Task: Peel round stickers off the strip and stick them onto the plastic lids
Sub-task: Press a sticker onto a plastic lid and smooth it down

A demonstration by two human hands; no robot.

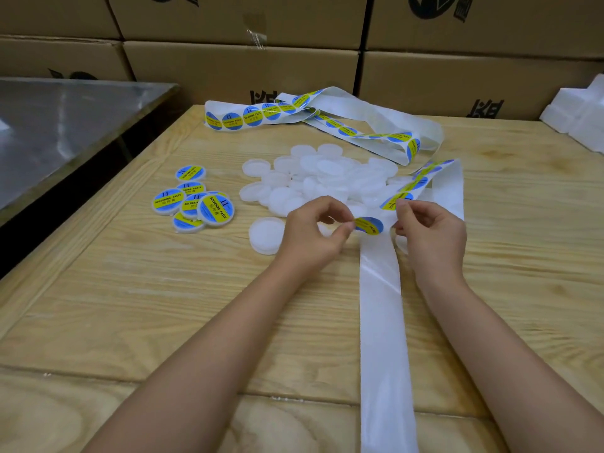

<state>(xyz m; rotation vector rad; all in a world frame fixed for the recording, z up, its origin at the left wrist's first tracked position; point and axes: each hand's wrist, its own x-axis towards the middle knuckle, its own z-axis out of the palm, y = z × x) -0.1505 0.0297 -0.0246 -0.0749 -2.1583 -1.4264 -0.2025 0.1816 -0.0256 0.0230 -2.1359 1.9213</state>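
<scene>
A pale wooden table [163,305] with strong grain fills most of the frame, and a raised border runs along its left and far sides. In the centre a loose heap of plain white lids [318,178] lies on it, many overlapping. Left of the heap sits a small cluster of labelled lids [196,204], blue and yellow faces up, several resting on each other. 1 lone lid [266,235], unlabelled, lies just below the heap. The strip [380,322] runs as bare white backing from the bottom edge up the right of centre. Its far part, carrying stickers [255,114], loops across the upper centre near the table's far edge.
</scene>
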